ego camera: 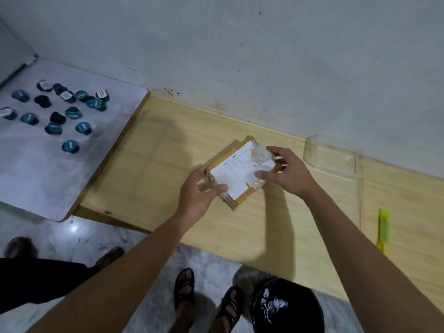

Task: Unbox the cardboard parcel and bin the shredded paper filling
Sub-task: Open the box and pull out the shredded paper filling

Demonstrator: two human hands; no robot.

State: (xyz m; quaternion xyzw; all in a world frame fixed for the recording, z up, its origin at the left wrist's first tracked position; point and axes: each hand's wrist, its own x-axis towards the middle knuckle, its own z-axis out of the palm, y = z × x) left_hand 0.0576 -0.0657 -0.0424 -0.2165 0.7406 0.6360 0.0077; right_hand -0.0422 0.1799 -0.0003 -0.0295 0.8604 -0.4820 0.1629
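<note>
A small cardboard parcel (236, 171) with a white shipping label and crumpled clear tape sits at the middle of the wooden table (156, 164). My left hand (200, 192) grips its near left corner, thumb on the label. My right hand (287, 170) holds its far right end, fingers curled over the taped edge. The box is closed. A black bin (287, 307) stands on the floor below the table's front edge, with some white shredded paper (272, 304) inside.
A white board (48, 174) on the left carries several small dark blue round capsules (70, 114). A clear plastic tray (330, 157) lies by the wall at right. A yellow cutter (384, 228) rests on the table's right. My sandalled feet and another person's are on the floor.
</note>
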